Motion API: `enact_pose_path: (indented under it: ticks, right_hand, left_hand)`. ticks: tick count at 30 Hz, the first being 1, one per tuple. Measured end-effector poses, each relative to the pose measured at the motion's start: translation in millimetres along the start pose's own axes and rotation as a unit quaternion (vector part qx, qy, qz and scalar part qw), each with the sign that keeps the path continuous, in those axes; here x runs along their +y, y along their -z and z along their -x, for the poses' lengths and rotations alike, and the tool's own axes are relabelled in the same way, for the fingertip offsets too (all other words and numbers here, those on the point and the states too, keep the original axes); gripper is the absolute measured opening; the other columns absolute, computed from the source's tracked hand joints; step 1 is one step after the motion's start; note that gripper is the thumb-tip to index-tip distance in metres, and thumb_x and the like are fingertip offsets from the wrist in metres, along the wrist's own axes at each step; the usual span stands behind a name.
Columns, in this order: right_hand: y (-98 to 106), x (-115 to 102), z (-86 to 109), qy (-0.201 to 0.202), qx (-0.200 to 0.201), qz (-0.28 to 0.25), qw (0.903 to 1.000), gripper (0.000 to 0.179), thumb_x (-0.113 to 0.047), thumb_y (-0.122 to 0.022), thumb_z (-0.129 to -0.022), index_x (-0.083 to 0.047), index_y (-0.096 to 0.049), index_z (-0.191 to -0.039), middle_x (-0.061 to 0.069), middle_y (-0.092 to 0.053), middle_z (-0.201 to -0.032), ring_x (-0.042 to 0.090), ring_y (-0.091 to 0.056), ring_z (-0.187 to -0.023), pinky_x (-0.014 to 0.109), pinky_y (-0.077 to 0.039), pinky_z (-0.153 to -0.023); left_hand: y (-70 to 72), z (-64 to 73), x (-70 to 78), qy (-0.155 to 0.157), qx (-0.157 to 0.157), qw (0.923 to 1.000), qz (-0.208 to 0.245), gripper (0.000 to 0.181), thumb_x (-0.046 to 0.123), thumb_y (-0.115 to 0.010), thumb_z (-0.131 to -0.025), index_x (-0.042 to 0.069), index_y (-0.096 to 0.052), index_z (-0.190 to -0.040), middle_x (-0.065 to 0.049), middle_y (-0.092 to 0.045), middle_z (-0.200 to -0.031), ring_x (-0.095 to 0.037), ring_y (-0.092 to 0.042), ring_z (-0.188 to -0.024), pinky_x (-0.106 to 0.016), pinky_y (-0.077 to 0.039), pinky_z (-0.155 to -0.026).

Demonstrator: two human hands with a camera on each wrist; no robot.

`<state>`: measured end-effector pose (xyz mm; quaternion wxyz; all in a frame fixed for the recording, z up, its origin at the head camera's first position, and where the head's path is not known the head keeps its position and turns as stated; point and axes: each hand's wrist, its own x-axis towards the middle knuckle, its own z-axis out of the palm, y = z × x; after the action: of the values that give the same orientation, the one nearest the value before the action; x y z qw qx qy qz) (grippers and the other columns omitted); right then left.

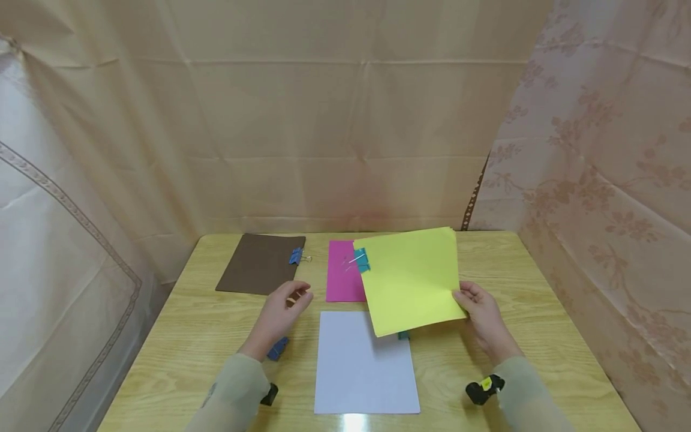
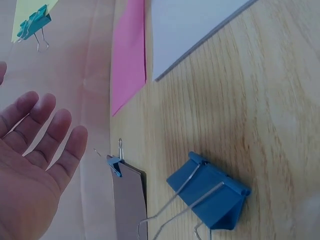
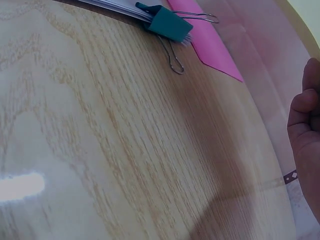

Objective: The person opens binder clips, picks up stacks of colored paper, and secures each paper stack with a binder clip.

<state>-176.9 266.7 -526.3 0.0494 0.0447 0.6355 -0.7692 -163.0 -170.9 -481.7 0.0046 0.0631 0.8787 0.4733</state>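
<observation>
Pinching the yellow paper near its lower right corner, the right hand is holding it above the table, while a teal clip is gripping its left edge. The left hand is hanging half open, fingers relaxed, holding nothing. Supporting the clipped side with that free hand would probably help prevent bending. In the head view, the yellow paper is covering part of the pink paper and the white paper. The right wrist view is revealing the green clip, mostly hidden from above, biting the white paper's edge. The left wrist view is showing the blue clip's wire handles, indistinct from above.
</observation>
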Motion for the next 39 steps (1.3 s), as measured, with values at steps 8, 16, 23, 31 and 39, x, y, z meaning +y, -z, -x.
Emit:
enact_pose_path:
  ticks: [8,16,23,31,39]
  right_hand:
    - [6,-4,1.1,0.005,0.009,-0.013,0.9999,0.011,-0.013,-0.058,-0.105,-0.012,-0.058,-0.116,-0.006,-0.067,-0.100,0.007,-0.067,-0.091,0.022,-0.058,-0.078]
    - [13,-5,0.5,0.014,0.021,-0.031,0.9992,0.011,-0.012,-0.059,-0.104,-0.012,-0.060,-0.115,-0.005,-0.067,-0.098,0.007,-0.067,-0.089,0.022,-0.058,-0.076]
    - [21,-4,-1.6,0.016,0.023,-0.051,0.9983,0.011,-0.009,-0.058,-0.104,-0.010,-0.058,-0.115,-0.004,-0.067,-0.099,0.008,-0.067,-0.089,0.022,-0.058,-0.075]
    - [29,-6,-2.5,0.007,0.036,-0.052,0.9980,0.011,-0.010,-0.059,-0.104,-0.013,-0.059,-0.115,-0.005,-0.067,-0.098,0.007,-0.068,-0.087,0.020,-0.058,-0.072]
    - [36,-9,-2.1,0.011,0.050,-0.054,0.9973,0.012,-0.011,-0.060,-0.103,-0.011,-0.057,-0.115,-0.006,-0.067,-0.098,0.006,-0.067,-0.088,0.020,-0.057,-0.073]
  left_hand:
    - [3.4,4.0,-9.8,0.012,-0.004,0.9999,0.008,0.034,0.033,-0.063,-0.103,0.011,-0.064,-0.129,-0.001,-0.064,-0.115,-0.018,-0.058,-0.106,-0.040,-0.049,-0.093]
    - [7.0,7.8,-15.1,0.019,0.002,0.9998,0.007,0.034,0.031,-0.064,-0.103,0.009,-0.064,-0.128,-0.001,-0.063,-0.114,-0.019,-0.057,-0.105,-0.040,-0.049,-0.093]
    - [11.2,10.5,-18.4,0.016,0.004,0.9995,-0.027,0.036,0.030,-0.064,-0.102,0.006,-0.064,-0.129,-0.003,-0.065,-0.113,-0.021,-0.059,-0.106,-0.041,-0.050,-0.094]
    - [14.6,12.5,-26.5,0.025,0.004,0.9984,-0.050,0.036,0.030,-0.064,-0.102,0.006,-0.064,-0.130,-0.003,-0.065,-0.116,-0.021,-0.059,-0.110,-0.044,-0.050,-0.096]
    - [18.6,16.6,-32.6,0.030,0.002,0.9981,-0.054,0.036,0.028,-0.063,-0.103,0.004,-0.063,-0.130,-0.004,-0.065,-0.116,-0.022,-0.059,-0.110,-0.044,-0.050,-0.095]
